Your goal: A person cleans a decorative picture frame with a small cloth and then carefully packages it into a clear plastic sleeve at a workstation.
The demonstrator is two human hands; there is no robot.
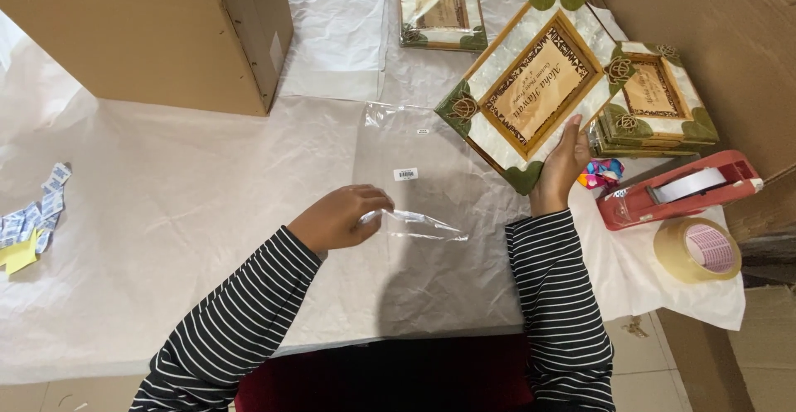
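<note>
White paper covers the table (166,213) in front of me, and a large cardboard box (141,31) stands at the far left. Only the head view exists, so I describe all from it.

My left hand (338,217) rests near the middle of the table, with the fingers closed in a pinch on the open edge of a clear plastic bag (431,213). This bag lies flat on the paper and has a small white sticker on it. My right hand (562,167) holds a decorated picture frame (531,89) by its near lower edge; fingers wrap behind it, the thumb is in front. I keep the frame tilted above the far right part of the bag, and it is not inside yet.

On the right, a stack of similar frames (655,101) waits without bags, and one more frame (439,10) lies far away, seemingly already in plastic. I judge that packing is at an early point: the bag mouth is only lifted a little, the frame must still go in.

A red tape dispenser (680,188) and a roll of tape (696,249) lie at the right edge.
</note>
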